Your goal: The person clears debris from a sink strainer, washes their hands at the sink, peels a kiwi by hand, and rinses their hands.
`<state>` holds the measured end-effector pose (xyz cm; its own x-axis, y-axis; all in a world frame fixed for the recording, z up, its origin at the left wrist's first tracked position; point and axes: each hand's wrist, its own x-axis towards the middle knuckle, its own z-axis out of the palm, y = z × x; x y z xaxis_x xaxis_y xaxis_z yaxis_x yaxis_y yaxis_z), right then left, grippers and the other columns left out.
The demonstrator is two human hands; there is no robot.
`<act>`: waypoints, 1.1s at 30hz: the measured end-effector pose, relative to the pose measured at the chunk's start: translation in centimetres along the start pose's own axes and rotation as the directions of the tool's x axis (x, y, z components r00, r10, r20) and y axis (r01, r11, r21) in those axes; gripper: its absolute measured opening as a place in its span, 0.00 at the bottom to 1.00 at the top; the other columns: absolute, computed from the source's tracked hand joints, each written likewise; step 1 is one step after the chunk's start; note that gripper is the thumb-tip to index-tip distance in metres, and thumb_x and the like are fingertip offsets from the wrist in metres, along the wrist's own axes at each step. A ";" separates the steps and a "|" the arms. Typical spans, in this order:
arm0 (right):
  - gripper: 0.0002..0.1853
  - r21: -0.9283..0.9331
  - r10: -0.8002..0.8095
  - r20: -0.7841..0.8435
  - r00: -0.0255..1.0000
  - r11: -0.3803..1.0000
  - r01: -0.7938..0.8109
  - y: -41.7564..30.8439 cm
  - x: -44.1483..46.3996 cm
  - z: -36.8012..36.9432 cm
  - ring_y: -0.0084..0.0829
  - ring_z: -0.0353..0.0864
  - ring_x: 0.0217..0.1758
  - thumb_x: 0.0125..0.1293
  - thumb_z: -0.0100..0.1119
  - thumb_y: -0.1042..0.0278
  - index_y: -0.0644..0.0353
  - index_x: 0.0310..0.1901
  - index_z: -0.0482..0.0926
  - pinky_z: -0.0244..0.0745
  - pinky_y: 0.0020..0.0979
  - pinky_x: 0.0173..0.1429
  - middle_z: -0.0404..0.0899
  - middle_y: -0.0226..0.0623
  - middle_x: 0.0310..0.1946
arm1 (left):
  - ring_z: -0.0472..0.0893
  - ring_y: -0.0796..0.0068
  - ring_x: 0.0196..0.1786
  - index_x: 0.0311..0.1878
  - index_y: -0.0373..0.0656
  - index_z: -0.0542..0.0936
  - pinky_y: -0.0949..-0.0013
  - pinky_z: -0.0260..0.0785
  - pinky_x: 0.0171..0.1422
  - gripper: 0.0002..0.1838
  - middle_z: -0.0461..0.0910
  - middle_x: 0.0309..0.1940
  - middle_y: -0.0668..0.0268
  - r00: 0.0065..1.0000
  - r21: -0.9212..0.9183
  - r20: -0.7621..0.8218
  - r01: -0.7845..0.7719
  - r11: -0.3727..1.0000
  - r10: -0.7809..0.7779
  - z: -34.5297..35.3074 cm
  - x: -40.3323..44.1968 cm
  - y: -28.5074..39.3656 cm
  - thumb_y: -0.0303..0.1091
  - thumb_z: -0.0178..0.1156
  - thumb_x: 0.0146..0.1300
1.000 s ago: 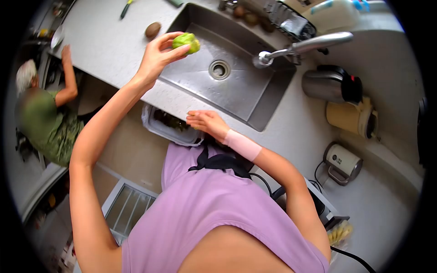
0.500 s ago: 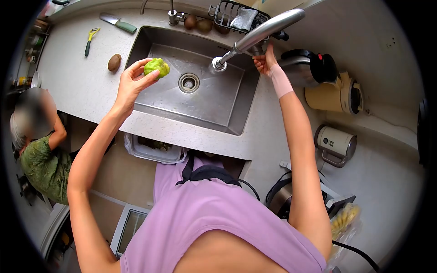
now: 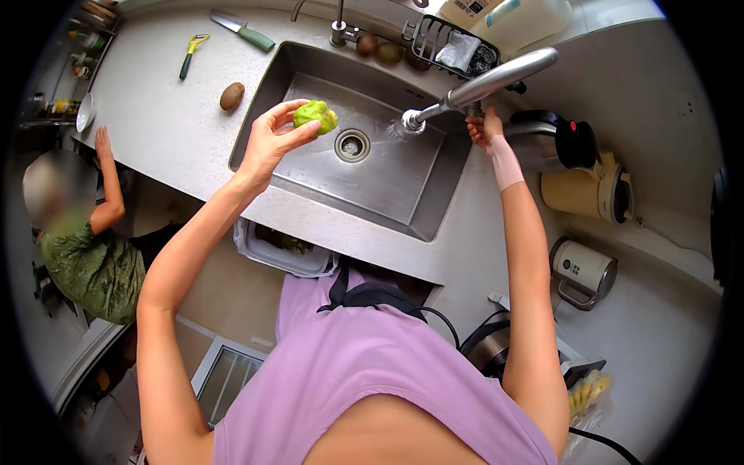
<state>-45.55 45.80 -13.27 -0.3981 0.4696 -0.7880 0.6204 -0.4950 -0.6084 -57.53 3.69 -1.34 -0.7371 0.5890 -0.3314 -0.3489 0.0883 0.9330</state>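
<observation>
My left hand [image 3: 267, 143] pinches a bright green, uneven-surfaced fruit, which looks like a peeled kiwi [image 3: 315, 118], above the left part of the steel sink [image 3: 372, 190]. My right hand [image 3: 484, 129] is at the base of the tap [image 3: 504, 76], its fingers closed around the tap lever [image 3: 473, 110], which is partly hidden. Water runs from the spout [image 3: 413, 121] into the basin, to the right of the drain [image 3: 352, 146]. A brown unpeeled kiwi [image 3: 232, 97] lies on the counter left of the sink.
A yellow-and-green peeler [image 3: 194, 56] and a green-handled knife [image 3: 243, 31] lie on the left counter. Several brown fruits [image 3: 389, 53] sit behind the sink. Kettles [image 3: 535, 143] stand right. Below the counter edge is a lidless bin [image 3: 287, 249]. Another person [image 3: 93, 263] is at left.
Water now comes from the spout. My view has shifted left, so everything sits further right. My left hand still holds the fruit over the sink. The other person's hand has moved to the counter edge.
</observation>
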 end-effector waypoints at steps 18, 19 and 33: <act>0.10 0.592 -0.146 0.291 0.945 0.804 -0.059 12.0 -0.9 14.1 0.36 0.81 0.40 0.68 0.49 0.75 0.68 0.49 0.73 0.82 0.25 0.42 0.76 0.49 0.44 | 0.80 0.64 0.52 0.62 0.30 0.64 0.73 0.78 0.56 0.27 0.73 0.54 0.50 0.908 -0.720 0.333 0.419 0.553 -0.255 2.1 -2.3 3.4 0.41 0.54 0.68; 0.09 0.505 -0.136 0.286 0.949 0.862 -0.029 11.7 -1.1 14.0 0.34 0.81 0.37 0.68 0.49 0.75 0.67 0.47 0.74 0.82 0.24 0.40 0.77 0.47 0.42 | 0.80 0.66 0.52 0.60 0.29 0.66 0.74 0.78 0.57 0.27 0.74 0.53 0.50 0.908 -0.700 0.339 0.419 0.578 -0.247 2.5 -2.7 3.9 0.42 0.55 0.67; 0.10 0.268 -0.216 0.260 0.941 0.953 0.145 10.1 -3.4 14.0 0.17 0.77 0.37 0.60 0.64 0.73 0.52 0.44 0.79 0.74 0.22 0.35 0.79 0.24 0.39 | 0.79 0.67 0.52 0.65 0.35 0.62 0.67 0.76 0.52 0.38 0.73 0.56 0.54 0.752 -0.152 0.589 0.463 0.873 -0.296 5.5 -6.3 14.3 0.54 0.58 0.63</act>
<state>-47.41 28.97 -18.01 -0.6846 0.3586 -0.6347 0.3523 -0.5995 -0.7187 -54.67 5.65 14.92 -0.1100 0.8898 -0.4429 -0.7340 0.2277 0.6398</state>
